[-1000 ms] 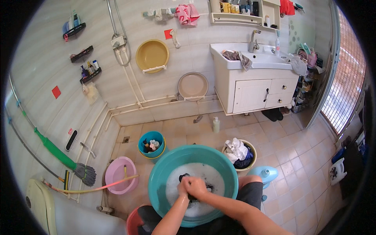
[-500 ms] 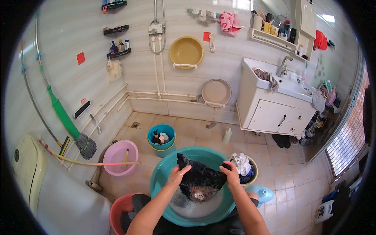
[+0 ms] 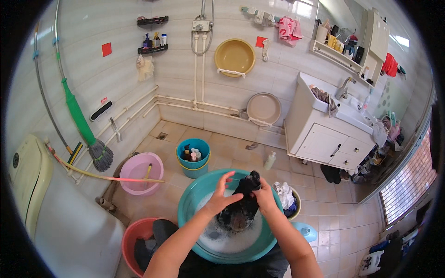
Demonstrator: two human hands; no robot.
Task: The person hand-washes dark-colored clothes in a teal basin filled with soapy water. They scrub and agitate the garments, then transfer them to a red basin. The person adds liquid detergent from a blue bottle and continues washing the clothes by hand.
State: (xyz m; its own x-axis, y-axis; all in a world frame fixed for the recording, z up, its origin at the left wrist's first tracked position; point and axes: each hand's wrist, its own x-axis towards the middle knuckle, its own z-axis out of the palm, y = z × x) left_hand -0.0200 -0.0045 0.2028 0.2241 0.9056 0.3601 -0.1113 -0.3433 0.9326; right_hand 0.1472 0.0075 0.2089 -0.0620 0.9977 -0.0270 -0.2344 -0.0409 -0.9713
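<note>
Above the foamy water [image 3: 228,244] of the teal basin [image 3: 189,201], wet black cloth [image 3: 238,214], long axis steeply slanted, bunched end pointing away and slightly right, wider end hanging toward the suds. Held near the top in the grip of the right hand [image 3: 265,197], partly hidden by it; beside the cloth, left hand [image 3: 221,199] with spread fingers and released grip. Just beside the basin: red tub [image 3: 129,235] at left, light-blue jug [image 3: 306,230] and pale basin [image 3: 298,209] of laundry [image 3: 283,194] at right. Farther: pink basin [image 3: 143,190] under a hose [image 3: 104,176], blue bucket [image 3: 194,172], pump bottle [image 3: 270,161].

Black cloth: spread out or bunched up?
Bunched up: the black cloth is gathered into a narrow bundle at the right hand.
</note>
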